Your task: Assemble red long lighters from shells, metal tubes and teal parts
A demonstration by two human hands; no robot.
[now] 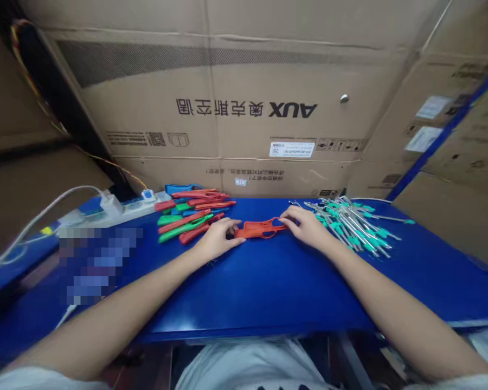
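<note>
An orange plastic piece (256,229) with a boxy middle and loop-like openings toward its right end lies level between my two hands, just over the blue table. My left hand (219,236) pinches its left end between thumb and fingers. At its right end, the thumb and fingertips of my right hand (303,223) close on the narrow part. Close by my left hand is a pile of red, green and blue plastic pieces (187,222). To the right of my right hand lies a heap of thin metal rods with green plastic parts (353,225).
Cardboard panels (236,65) wall in the back and sides of the blue table (260,292). On the left, a white power strip (134,208) with plugs and a white cable (44,216) runs along the table. A pixelated patch covers part of the left side.
</note>
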